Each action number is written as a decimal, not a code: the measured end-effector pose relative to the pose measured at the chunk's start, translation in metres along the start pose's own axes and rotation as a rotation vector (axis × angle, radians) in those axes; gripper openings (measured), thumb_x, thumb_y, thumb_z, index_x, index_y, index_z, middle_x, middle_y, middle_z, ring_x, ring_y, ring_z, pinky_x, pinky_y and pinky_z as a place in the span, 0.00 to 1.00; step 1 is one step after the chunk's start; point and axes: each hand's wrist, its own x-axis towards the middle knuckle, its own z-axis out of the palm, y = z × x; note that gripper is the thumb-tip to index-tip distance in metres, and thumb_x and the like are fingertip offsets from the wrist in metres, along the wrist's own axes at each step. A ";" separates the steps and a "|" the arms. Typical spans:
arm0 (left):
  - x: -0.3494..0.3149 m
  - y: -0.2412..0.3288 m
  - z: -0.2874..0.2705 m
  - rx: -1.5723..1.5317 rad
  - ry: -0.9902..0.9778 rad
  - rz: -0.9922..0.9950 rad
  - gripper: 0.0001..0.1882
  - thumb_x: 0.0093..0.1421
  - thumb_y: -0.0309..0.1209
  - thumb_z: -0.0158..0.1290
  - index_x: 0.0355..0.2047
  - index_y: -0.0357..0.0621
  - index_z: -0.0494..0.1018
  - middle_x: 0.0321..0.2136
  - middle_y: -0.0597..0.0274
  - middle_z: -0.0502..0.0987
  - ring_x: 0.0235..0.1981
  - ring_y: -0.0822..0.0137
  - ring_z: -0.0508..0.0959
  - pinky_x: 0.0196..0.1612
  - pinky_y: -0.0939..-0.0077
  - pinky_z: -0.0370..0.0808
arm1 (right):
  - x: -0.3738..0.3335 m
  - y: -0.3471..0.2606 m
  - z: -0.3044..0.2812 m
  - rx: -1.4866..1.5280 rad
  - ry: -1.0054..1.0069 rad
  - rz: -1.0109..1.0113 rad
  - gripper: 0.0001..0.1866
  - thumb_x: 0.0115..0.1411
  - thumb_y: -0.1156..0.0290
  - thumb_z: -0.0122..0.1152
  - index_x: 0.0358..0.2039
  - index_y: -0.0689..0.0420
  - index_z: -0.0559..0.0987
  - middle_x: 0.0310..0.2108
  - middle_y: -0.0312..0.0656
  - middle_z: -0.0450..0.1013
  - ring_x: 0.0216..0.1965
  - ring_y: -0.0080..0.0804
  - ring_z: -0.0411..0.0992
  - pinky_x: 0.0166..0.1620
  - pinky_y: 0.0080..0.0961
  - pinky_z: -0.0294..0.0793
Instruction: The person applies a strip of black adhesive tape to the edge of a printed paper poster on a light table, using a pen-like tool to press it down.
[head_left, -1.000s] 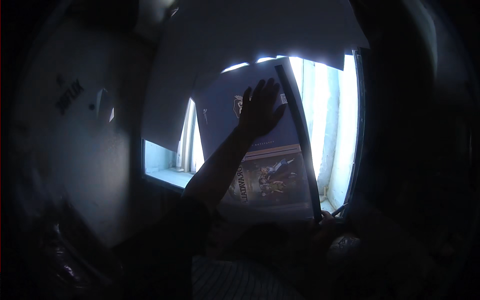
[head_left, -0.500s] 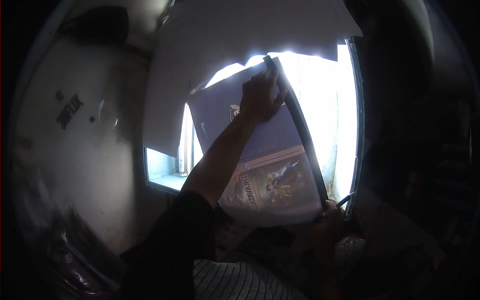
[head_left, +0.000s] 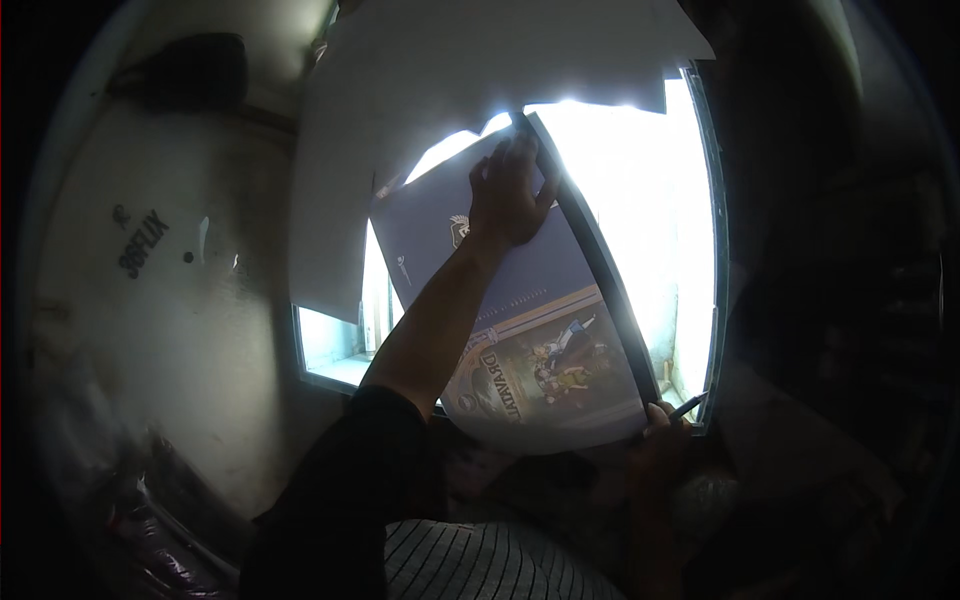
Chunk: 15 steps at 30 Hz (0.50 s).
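A large printed sheet (head_left: 530,270), dark blue with a coloured picture panel at its near end, lies over a brightly lit panel. Along its right side runs a long dark ruler (head_left: 590,235), slanting from the far middle toward me. My left hand (head_left: 508,195) lies spread at the far end, pressing on the sheet and the ruler, its thumb apart from the fingers. At the ruler's near end my right hand (head_left: 662,425) is closed around a dark, slim, pen-shaped tool (head_left: 687,407). Its tip points right, away from the sheet; shadow hides most of that hand.
Large pale sheets (head_left: 480,50) hang over the far and left parts of the lit panel (head_left: 640,190). A dark frame edge (head_left: 722,230) bounds it on the right. A pale marked surface (head_left: 150,330) stands at left, with shiny plastic wrap (head_left: 160,540) below.
The whole scene has shifted slightly in view. Both hands keep their places on the ruler and sheet, and the tool in my right hand is tilted a little differently.
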 end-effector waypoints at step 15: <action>0.001 -0.004 0.001 0.085 -0.017 0.015 0.35 0.70 0.54 0.40 0.68 0.43 0.59 0.70 0.49 0.57 0.72 0.49 0.54 0.69 0.43 0.48 | -0.003 0.003 0.000 -0.077 -0.044 0.008 0.19 0.56 0.72 0.59 0.49 0.58 0.75 0.49 0.49 0.75 0.49 0.51 0.72 0.50 0.47 0.72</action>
